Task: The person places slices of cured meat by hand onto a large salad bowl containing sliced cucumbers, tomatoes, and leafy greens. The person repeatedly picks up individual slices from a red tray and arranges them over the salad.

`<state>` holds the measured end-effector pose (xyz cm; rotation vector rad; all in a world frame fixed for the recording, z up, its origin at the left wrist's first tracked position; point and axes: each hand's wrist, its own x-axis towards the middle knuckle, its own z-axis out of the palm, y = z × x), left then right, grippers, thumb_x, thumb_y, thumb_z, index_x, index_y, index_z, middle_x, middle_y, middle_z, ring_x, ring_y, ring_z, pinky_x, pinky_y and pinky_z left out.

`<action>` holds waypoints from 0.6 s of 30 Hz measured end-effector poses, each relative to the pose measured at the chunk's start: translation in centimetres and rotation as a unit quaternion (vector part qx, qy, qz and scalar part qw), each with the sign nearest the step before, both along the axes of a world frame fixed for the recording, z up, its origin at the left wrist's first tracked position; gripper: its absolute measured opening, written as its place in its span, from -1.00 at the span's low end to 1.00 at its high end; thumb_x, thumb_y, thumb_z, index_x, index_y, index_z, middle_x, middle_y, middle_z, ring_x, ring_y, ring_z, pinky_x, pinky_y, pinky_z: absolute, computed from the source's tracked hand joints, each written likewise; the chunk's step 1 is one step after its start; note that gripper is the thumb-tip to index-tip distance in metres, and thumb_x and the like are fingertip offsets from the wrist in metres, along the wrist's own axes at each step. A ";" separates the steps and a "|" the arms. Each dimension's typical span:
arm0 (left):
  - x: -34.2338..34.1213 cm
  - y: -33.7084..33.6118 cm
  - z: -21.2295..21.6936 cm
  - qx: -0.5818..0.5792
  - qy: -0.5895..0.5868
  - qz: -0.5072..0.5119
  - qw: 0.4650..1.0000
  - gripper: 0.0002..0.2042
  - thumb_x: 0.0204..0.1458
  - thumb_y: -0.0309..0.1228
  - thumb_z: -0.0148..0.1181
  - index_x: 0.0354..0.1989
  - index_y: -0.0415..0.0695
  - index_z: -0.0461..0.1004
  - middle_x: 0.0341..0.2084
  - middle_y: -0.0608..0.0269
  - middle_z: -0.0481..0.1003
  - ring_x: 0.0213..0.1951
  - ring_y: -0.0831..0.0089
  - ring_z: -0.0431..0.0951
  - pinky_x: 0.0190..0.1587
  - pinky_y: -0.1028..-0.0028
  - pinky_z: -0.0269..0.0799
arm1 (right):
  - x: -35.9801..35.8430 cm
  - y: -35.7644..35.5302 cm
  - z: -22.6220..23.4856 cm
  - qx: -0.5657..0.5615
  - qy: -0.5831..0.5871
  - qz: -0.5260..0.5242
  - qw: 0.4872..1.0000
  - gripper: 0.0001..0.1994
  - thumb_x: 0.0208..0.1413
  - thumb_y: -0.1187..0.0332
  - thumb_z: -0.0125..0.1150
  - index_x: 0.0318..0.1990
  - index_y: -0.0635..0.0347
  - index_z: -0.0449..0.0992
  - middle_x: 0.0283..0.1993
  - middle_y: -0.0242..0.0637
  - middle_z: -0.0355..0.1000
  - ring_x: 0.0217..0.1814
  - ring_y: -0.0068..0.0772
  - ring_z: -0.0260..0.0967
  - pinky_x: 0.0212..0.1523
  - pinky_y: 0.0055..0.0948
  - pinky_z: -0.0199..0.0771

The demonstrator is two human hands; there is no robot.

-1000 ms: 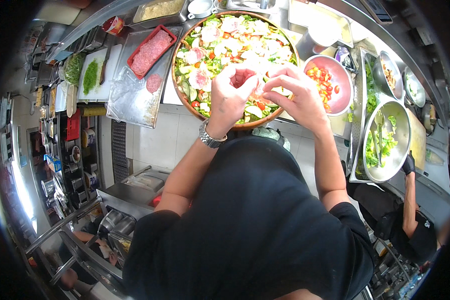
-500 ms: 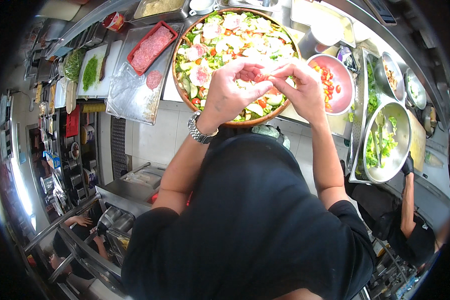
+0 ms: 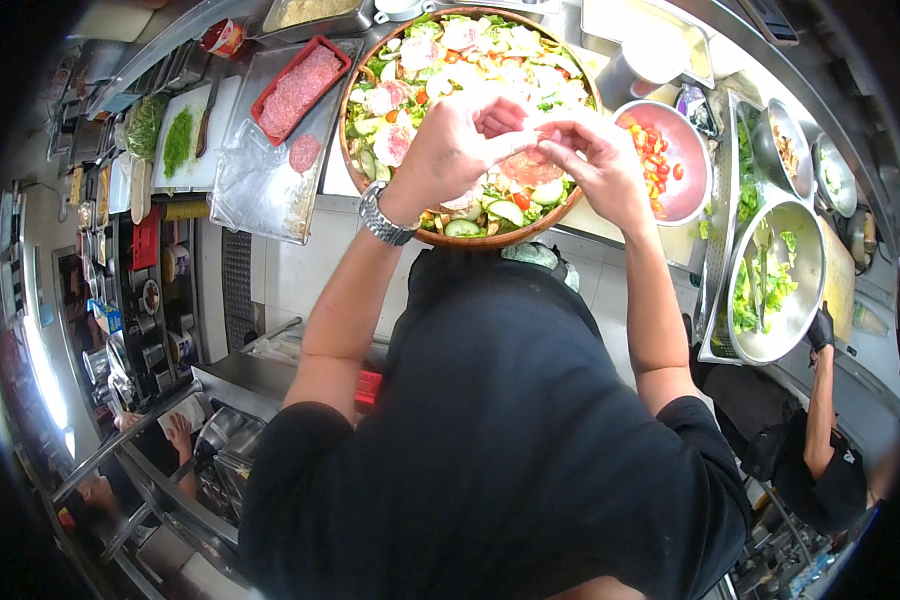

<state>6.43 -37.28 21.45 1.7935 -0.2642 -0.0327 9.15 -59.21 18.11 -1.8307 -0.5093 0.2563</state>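
Since a moment ago I have drawn both hands together over the near rim of the wooden salad bowl [image 3: 450,238]. My left hand [image 3: 448,152] and right hand [image 3: 598,160] now pinch one pink meat slice [image 3: 532,168], fingers curled, apparently folding it.

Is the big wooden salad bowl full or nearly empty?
Full: the wooden bowl is heaped to its rim with greens, cucumber, tomato and meat slices.

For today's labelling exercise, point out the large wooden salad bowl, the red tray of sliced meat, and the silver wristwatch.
Large wooden salad bowl [image 3: 467,240]: head view, near rim.
Red tray of sliced meat [image 3: 300,88]: head view, meat slices.
Silver wristwatch [image 3: 382,217]: head view, band.
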 end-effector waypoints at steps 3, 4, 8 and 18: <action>0.5 0.1 -1.1 -0.003 -0.026 0.013 1.000 -0.73 0.11 -0.42 0.41 -0.07 -0.29 0.60 -0.28 0.14 0.65 -0.25 0.51 0.65 -0.14 0.49 0.60 | 1.1 -0.4 -1.3 0.018 0.048 -0.040 0.998 -0.85 0.25 0.48 0.35 -0.09 0.32 0.55 -0.19 -0.32 0.59 -0.11 -0.57 0.56 -0.03 -0.55 0.57; 0.7 0.3 -1.5 0.007 -0.016 0.015 1.000 -0.69 0.11 -0.37 0.43 -0.06 -0.30 0.59 -0.30 0.16 0.65 -0.25 0.50 0.65 -0.15 0.48 0.59 | 1.4 -0.3 -2.0 -0.022 0.036 -0.066 0.997 -0.84 0.24 0.47 0.36 -0.10 0.32 0.55 -0.19 -0.32 0.59 -0.11 -0.57 0.56 -0.03 -0.54 0.57; 1.4 1.3 -3.4 0.022 0.096 -0.035 0.995 -0.73 0.21 -0.43 0.34 0.02 -0.28 0.56 -0.28 0.27 0.64 -0.21 0.56 0.63 -0.11 0.50 0.56 | 2.2 -0.3 -3.9 -0.033 0.034 -0.052 0.998 -0.82 0.22 0.43 0.37 -0.11 0.30 0.53 -0.17 -0.32 0.58 -0.16 -0.56 0.53 -0.05 -0.52 0.55; 3.4 2.4 -5.7 0.109 0.016 -0.052 0.993 -0.74 0.16 -0.32 0.32 -0.11 -0.28 0.61 -0.35 0.17 0.65 -0.30 0.47 0.64 -0.16 0.43 0.58 | 2.4 1.0 -4.3 -0.171 -0.042 -0.049 0.983 -0.77 0.17 0.27 0.40 -0.21 0.26 0.61 -0.35 -0.38 0.59 -0.31 -0.61 0.50 -0.21 -0.52 0.53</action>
